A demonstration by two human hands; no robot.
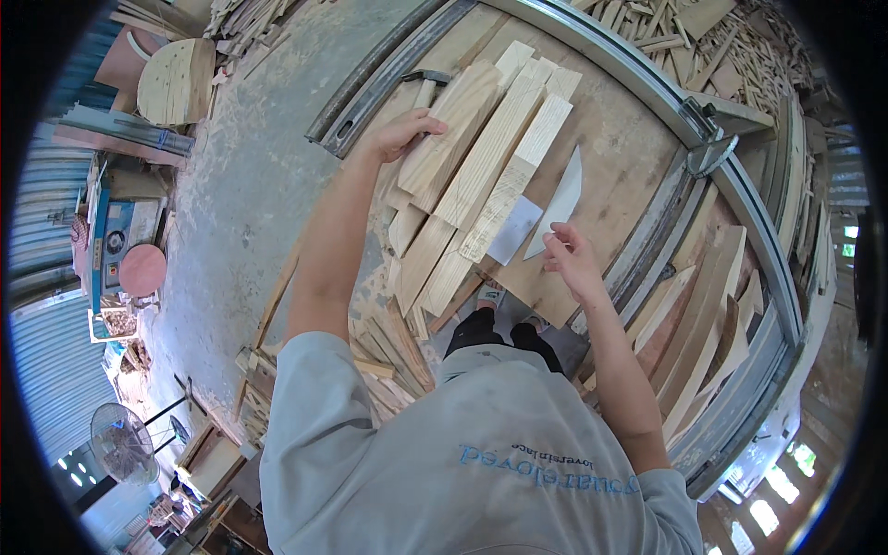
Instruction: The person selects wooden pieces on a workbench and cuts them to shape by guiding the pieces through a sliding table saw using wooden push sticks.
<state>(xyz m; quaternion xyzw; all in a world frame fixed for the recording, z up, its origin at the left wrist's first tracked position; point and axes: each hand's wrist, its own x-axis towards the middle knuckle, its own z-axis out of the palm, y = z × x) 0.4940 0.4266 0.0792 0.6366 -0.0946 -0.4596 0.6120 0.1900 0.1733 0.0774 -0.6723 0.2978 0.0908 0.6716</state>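
My left hand (412, 132) touches the board (450, 139) just right of it; whether it pinches, I cannot tell. The board's long axis slants away rightward. My right hand (573, 261), fingers loosely parted, is farther, beside the white sheet (561, 196).

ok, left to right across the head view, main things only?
Round pink disc → left hand → stacked wood blocks → right hand → long boards.
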